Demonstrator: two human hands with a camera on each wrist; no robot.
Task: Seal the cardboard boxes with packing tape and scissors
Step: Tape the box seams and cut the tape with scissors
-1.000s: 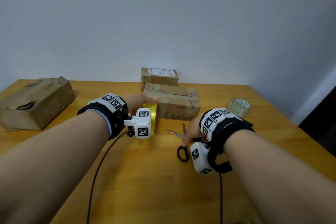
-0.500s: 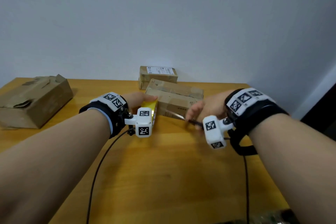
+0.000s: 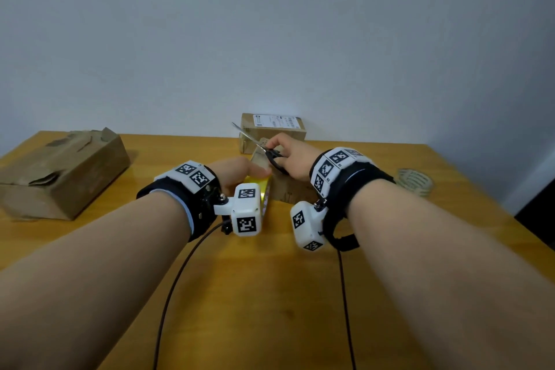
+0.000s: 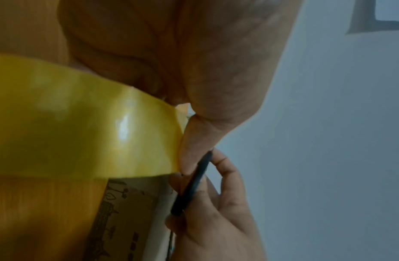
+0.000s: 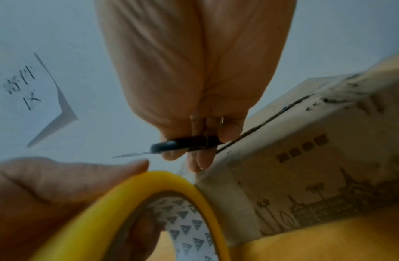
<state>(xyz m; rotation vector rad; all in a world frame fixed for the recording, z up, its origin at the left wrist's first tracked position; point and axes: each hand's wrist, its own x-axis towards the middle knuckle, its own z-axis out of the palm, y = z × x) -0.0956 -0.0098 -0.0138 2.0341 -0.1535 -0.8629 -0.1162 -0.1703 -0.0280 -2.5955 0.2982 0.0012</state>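
Observation:
My left hand grips a roll of yellow packing tape standing on edge against the front of a printed cardboard box. The roll fills the left wrist view as a glossy yellow band. My right hand holds black-handled scissors above that box, blades raised and pointing up to the left. In the right wrist view the scissors sit in my curled fingers, just over the tape roll and the box's top seam.
A smaller labelled box stands by the wall behind. A large crumpled cardboard box lies at the table's left. A clear tape roll rests at the right, near the table edge. Two cables trail across the wooden front.
My right hand picked the scissors up off the table and carried them up over the box. The left hand stayed on the yellow tape roll.

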